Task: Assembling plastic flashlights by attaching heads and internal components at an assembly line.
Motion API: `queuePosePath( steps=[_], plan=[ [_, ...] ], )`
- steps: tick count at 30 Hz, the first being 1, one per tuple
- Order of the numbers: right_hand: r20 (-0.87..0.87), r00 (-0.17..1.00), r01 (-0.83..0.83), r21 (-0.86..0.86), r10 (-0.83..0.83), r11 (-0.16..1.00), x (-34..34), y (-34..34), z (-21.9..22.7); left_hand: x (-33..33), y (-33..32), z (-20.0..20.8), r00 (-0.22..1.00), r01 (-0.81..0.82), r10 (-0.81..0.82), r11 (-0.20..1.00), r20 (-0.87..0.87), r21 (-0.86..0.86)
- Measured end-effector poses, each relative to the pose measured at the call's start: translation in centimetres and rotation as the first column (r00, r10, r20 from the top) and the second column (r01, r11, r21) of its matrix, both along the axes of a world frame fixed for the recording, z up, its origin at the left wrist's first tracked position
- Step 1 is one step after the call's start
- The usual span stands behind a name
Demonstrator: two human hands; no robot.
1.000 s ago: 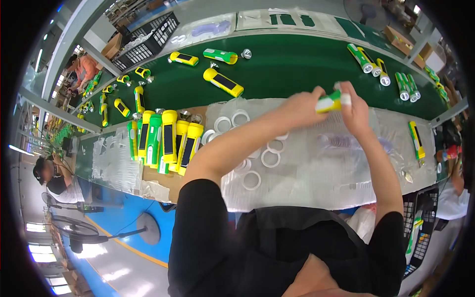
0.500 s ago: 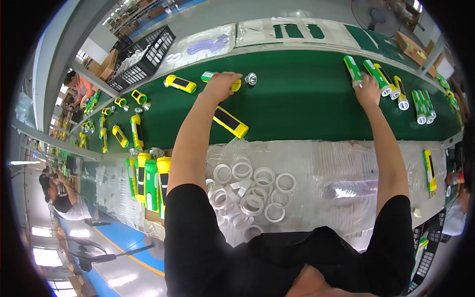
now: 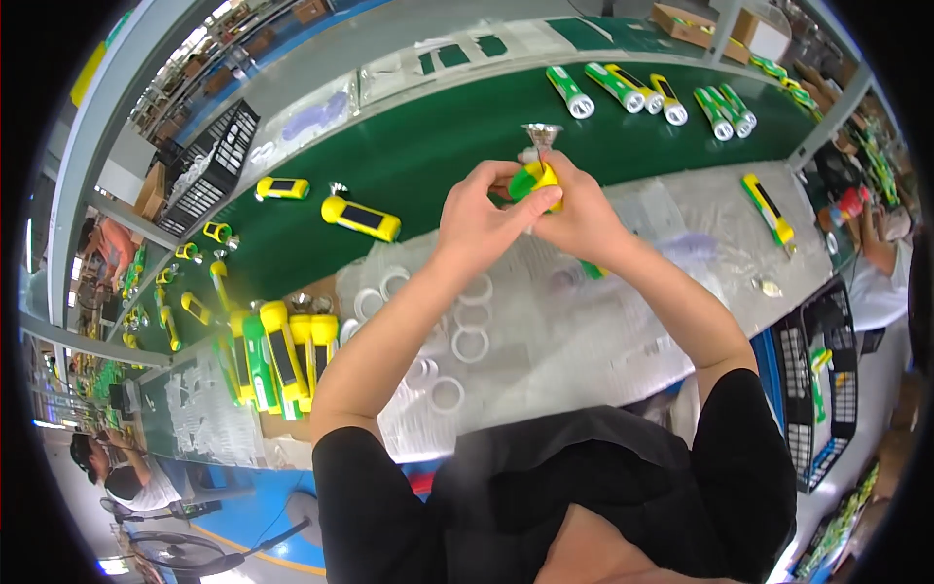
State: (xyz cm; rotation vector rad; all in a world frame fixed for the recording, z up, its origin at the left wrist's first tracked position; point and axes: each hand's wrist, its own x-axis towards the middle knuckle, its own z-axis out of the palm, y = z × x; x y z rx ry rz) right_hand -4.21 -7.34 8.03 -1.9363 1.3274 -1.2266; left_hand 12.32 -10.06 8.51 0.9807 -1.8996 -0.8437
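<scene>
Both my hands meet over the near edge of the green belt, around a flashlight (image 3: 526,183) with a yellow head and green parts. My left hand (image 3: 479,216) is closed on its head from the left. Closed on it from the right is my right hand (image 3: 581,212), its thumb across the yellow rim. A silver reflector (image 3: 542,131) stands up above the fingers, just off the open head. Part of a green body (image 3: 592,270) shows below my right hand; the rest is hidden. Loose white rings (image 3: 470,345) lie on the plastic-covered table near my left forearm.
Finished-looking green and yellow flashlights (image 3: 571,94) lie at the far right of the belt (image 3: 448,146). Yellow flashlights (image 3: 361,219) lie on the left, with several more bundled upright (image 3: 282,352). A black crate (image 3: 219,161) stands back left; another (image 3: 815,380) is low right.
My right hand has let go of a green flashlight at the far right and come to the middle. My left hand has brought its flashlight nearer and rightward. The view has turned.
</scene>
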Motion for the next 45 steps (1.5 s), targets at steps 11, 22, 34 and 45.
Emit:
queuePosePath(
  steps=[11,22,34,45],
  plan=[
    [0.253,0.906,-0.422,0.476,0.339,0.772,-2.2,14.8,-2.3,-0.1,9.9,-3.9,0.896,0.409,-0.347,0.889,-0.278,0.207],
    [0.602,0.786,-0.415,0.348,0.139,0.840,0.9,18.3,-5.2,0.2,15.6,-5.1,0.940,0.299,-0.338,0.875,-0.039,-0.380],
    [0.807,0.582,-0.330,0.350,-0.103,0.877,-3.0,17.8,-5.4,-3.3,8.0,-11.7,0.909,-0.022,0.163,0.938,0.384,-0.345],
    [0.813,0.580,-0.416,0.348,-0.049,0.840,-2.3,17.5,-5.5,-0.7,11.9,-5.0,0.978,0.183,-0.202,0.955,-0.060,-0.233]
  ],
)
